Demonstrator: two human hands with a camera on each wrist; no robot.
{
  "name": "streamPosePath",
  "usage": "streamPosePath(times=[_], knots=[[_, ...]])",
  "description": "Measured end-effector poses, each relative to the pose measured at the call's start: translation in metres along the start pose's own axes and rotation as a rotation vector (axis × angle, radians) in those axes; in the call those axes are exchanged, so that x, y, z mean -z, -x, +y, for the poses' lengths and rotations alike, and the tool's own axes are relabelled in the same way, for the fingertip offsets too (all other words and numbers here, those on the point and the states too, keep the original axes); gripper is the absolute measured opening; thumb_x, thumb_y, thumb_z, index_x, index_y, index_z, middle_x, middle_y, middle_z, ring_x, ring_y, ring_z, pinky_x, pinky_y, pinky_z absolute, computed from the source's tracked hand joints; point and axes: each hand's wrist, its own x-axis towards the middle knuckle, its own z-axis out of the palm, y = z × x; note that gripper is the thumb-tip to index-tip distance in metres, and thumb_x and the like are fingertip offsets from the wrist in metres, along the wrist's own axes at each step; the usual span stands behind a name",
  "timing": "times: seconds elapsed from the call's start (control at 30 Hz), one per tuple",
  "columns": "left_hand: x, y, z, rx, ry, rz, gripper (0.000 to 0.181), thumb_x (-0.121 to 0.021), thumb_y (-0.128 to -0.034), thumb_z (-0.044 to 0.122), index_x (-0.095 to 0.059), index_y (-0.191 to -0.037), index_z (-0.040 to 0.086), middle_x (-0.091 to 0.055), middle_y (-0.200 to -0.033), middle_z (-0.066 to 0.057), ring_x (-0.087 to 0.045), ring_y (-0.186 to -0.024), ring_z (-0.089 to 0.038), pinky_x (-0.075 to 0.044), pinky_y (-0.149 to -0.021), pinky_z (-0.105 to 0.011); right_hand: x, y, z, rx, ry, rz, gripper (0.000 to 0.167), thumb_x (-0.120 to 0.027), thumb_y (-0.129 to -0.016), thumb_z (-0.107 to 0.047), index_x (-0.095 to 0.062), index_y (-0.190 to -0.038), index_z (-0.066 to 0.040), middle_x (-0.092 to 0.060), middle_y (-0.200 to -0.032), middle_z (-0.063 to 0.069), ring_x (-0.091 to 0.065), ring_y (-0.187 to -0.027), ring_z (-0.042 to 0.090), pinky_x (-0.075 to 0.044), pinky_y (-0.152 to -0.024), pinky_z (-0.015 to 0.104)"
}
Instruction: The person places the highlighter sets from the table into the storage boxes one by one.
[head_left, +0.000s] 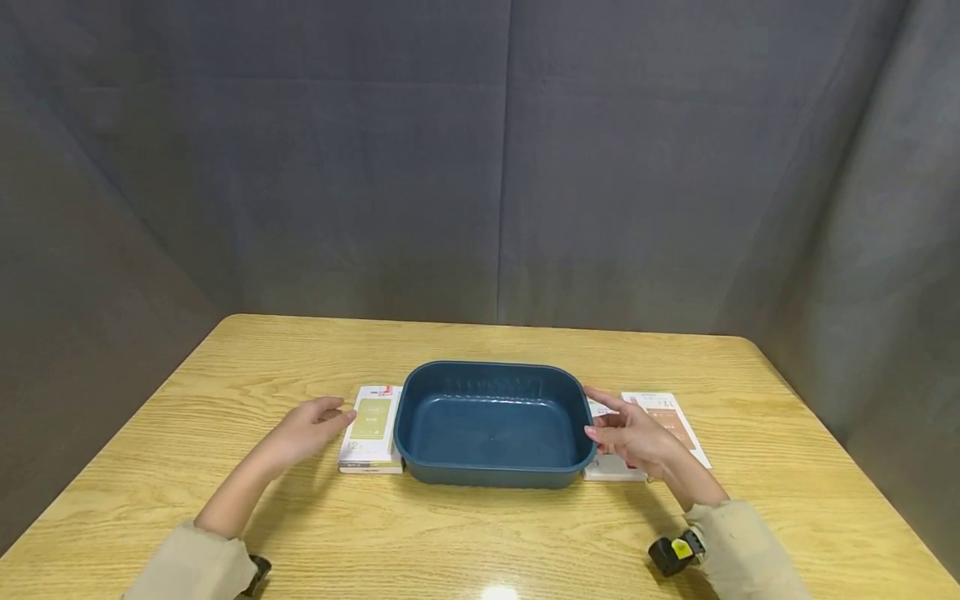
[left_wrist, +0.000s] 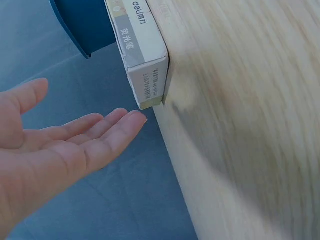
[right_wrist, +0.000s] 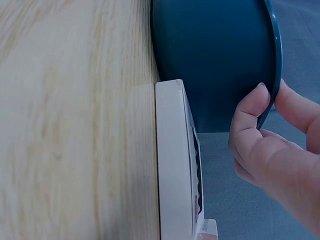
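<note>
A dark blue rectangular plastic basin (head_left: 491, 433) with rounded corners stands on the table, nothing inside it. My right hand (head_left: 637, 437) pinches the basin's right rim; in the right wrist view the rim runs between the thumb and a finger. Near the left side of the basin, a white highlighter box (head_left: 372, 427) with a yellow-green label lies flat, its printed end facing the left wrist view. My left hand (head_left: 303, 433) hovers beside this box with fingers extended, holding nothing. Partly hidden under my right hand is another white box (head_left: 611, 472).
Farther right lies a white box (head_left: 675, 425) with a brownish-red label. The wooden table (head_left: 450, 533) has rounded far corners, and a grey curtain (head_left: 375, 167) hangs behind it and at both sides.
</note>
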Motion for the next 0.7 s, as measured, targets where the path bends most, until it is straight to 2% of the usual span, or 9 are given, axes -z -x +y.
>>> streamPosePath(times=[0.13,0.3,0.47,0.53,0.57,0.6,0.63,0.7], knots=[[0.0008,-0.0016,-0.0033,0.045,0.041,-0.050,0.064,-0.042,-0.0947,0.033,-0.027,-0.128,-0.020,-0.037,-0.123,-0.037,-0.041,-0.111,-0.046,-0.040,-0.084,-0.049,0.0002,0.0004,0.0006,-0.006,0.000,0.004,0.073,-0.057,-0.086,-0.002,-0.010,-0.141,0.004,-0.045,-0.082,0.006,-0.050,-0.067,0.011,-0.047,-0.063,0.024],[0.0013,-0.0042,-0.0050,0.069,0.081,-0.105,0.066,-0.041,-0.0953,0.032,-0.023,-0.127,-0.023,-0.032,-0.126,-0.039,-0.036,-0.114,-0.048,-0.041,-0.083,-0.049,0.0002,0.0004,0.0001,-0.008,-0.004,0.007,0.073,-0.057,-0.086,-0.001,-0.009,-0.141,0.004,-0.045,-0.082,0.006,-0.050,-0.067,0.011,-0.047,-0.064,0.024],[0.0025,-0.0062,-0.0033,0.080,0.056,-0.160,0.068,-0.042,-0.0948,0.032,-0.023,-0.125,-0.026,-0.029,-0.126,-0.041,-0.035,-0.113,-0.049,-0.041,-0.083,-0.050,0.0002,0.0004,0.0003,-0.004,-0.004,0.005,0.072,-0.056,-0.086,0.000,-0.009,-0.141,0.005,-0.046,-0.082,0.006,-0.051,-0.067,0.011,-0.048,-0.065,0.025],[0.0023,-0.0074,-0.0039,0.091,0.046,-0.182,0.069,-0.043,-0.0943,0.032,-0.022,-0.126,-0.025,-0.048,-0.102,-0.036,-0.053,-0.090,-0.040,-0.040,-0.083,-0.048,0.0005,0.0003,0.0006,-0.004,-0.005,0.005,0.072,-0.056,-0.086,0.000,-0.010,-0.141,0.004,-0.046,-0.081,0.006,-0.051,-0.067,0.011,-0.048,-0.065,0.025],[0.0022,-0.0075,-0.0040,0.090,0.038,-0.187,0.070,-0.044,-0.0940,0.033,-0.022,-0.126,-0.025,-0.049,-0.101,-0.035,-0.054,-0.087,-0.036,-0.040,-0.083,-0.048,0.0007,0.0004,0.0007,-0.005,-0.004,0.005,0.072,-0.057,-0.086,0.000,-0.010,-0.141,0.004,-0.046,-0.081,0.006,-0.051,-0.067,0.011,-0.048,-0.064,0.025],[0.0020,-0.0080,-0.0043,0.094,0.041,-0.194,0.070,-0.044,-0.0940,0.032,-0.021,-0.126,-0.025,-0.053,-0.086,-0.028,-0.055,-0.073,-0.029,-0.040,-0.083,-0.048,0.0008,0.0002,0.0007,-0.006,-0.004,0.006,0.072,-0.057,-0.086,-0.001,-0.010,-0.141,0.004,-0.046,-0.082,0.006,-0.051,-0.067,0.011,-0.048,-0.065,0.025],[0.0019,-0.0087,-0.0045,0.099,0.044,-0.201,0.070,-0.043,-0.0941,0.032,-0.020,-0.127,-0.025,-0.051,-0.071,-0.019,-0.049,-0.060,-0.023,-0.040,-0.083,-0.047,0.0010,-0.0001,0.0008,-0.007,-0.003,0.006,0.073,-0.057,-0.086,-0.001,-0.010,-0.141,0.004,-0.046,-0.082,0.006,-0.051,-0.067,0.011,-0.047,-0.064,0.025],[0.0016,-0.0103,-0.0047,0.109,0.051,-0.213,0.069,-0.043,-0.0942,0.031,-0.019,-0.127,-0.025,-0.034,-0.053,-0.003,-0.030,-0.046,-0.012,-0.041,-0.080,-0.045,0.0010,-0.0005,0.0004,-0.008,-0.001,0.006,0.072,-0.057,-0.086,-0.001,-0.010,-0.141,0.004,-0.045,-0.082,0.006,-0.050,-0.067,0.011,-0.047,-0.064,0.025]])
